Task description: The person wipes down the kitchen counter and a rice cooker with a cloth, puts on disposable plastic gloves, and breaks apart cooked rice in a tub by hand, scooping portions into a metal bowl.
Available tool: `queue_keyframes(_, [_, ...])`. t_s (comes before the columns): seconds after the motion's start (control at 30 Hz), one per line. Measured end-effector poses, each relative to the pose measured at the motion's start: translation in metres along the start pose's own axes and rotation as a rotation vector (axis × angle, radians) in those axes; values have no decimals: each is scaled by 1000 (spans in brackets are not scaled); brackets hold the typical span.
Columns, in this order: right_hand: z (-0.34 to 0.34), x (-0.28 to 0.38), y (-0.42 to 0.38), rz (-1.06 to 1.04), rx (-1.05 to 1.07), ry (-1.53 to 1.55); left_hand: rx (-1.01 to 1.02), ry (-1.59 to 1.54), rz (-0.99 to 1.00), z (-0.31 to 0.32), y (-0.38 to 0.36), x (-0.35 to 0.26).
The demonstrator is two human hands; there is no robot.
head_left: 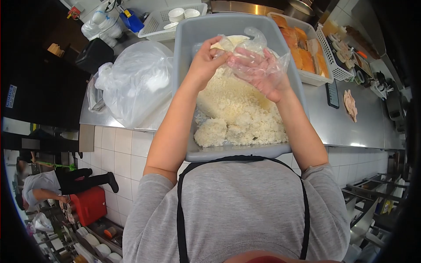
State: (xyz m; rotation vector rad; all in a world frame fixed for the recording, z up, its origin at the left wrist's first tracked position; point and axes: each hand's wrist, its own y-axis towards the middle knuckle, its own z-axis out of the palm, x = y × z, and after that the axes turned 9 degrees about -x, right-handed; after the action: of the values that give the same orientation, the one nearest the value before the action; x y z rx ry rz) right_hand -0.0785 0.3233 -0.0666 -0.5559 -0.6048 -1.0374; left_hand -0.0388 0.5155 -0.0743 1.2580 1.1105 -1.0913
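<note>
A clear plastic glove [283,65] is partly over my right hand [258,76], its loose finger ends sticking up beyond my fingers. My right hand is palm up inside the thin plastic with its fingers apart. Bare, my left hand [208,63] pinches the glove's edge between thumb and fingers. Both hands are above a large grey tub [239,152]. In the tub lies a heap of what looks like cooked white rice [258,125], clumped at the near end. A pale round shape at the far end is partly hidden by my hands.
A puffed clear plastic bag [138,83] stands left of the tub. Behind are a white basket [153,22] with small bowls [176,14]. On the right are orange fish fillets [302,48] in a tray, a phone [332,94] and a crumpled pinkish item [350,105]. Another person [44,184] is at far left.
</note>
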Motion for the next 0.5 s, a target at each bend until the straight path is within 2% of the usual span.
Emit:
queue_keyframes(0.03, [-4,0,2,-36,-13,-9,112,-145,-8,-1,1,2])
queue_keyframes(0.07, [-6,0,3,-75,-25,-17,107,-144,-10,-3,3,3])
queue_keyframes(0.13, [-8,3,3,-96,7,-76,-24,-327,-24,-6,6,4])
queue_keyframes(0.2, [-5,5,0,-120,35,-138,-101,-371,-31,-13,10,5])
queue_keyframes(0.27, [2,3,-5,-171,-180,-234,-179,-415,-40,-22,15,6])
queue_keyframes(0.3, [0,2,-4,-170,-183,-234,-187,-419,-59,-26,17,5])
queue_keyframes(0.37, [-6,0,0,-303,-351,-1041,-192,-422,-79,-26,17,3])
queue_keyframes(0.4, [-12,-6,4,-303,-353,-1040,-176,-413,-78,-23,13,-1])
queue_keyframes(0.47, [-22,-21,12,-548,-178,-970,-161,-403,-75,-18,8,-4])
queue_keyframes(0.5, [-20,-19,11,-550,-171,-971,-149,-413,-77,-17,8,-5])
